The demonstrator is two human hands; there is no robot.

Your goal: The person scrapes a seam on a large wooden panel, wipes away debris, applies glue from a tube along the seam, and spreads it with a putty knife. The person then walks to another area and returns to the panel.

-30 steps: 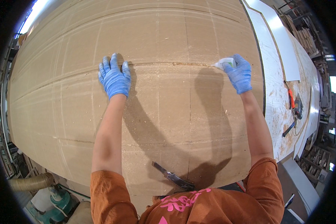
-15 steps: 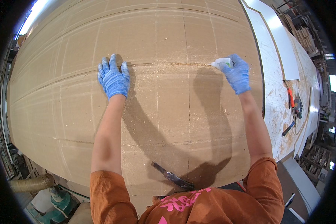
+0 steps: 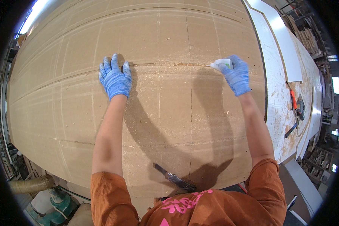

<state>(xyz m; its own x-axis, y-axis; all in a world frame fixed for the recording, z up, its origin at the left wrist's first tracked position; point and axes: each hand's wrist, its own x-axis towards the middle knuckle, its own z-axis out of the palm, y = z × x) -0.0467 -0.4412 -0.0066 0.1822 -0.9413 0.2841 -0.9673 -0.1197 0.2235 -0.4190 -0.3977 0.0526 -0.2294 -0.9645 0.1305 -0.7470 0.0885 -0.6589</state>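
A wide brown fibreboard panel point(image 3: 158, 113) covers the table point(image 3: 278, 109), a long groove point(image 3: 165, 64) running across it. The left hand point(image 3: 115, 78) lies open and flat on the panel beside the groove, seemingly to steady it. The right hand point(image 3: 236, 75) is closed around 1 small white glue bottle point(image 3: 221, 64), nozzle tipped into the groove. A dark hand tool point(image 3: 174, 177) lies near the person's chest.
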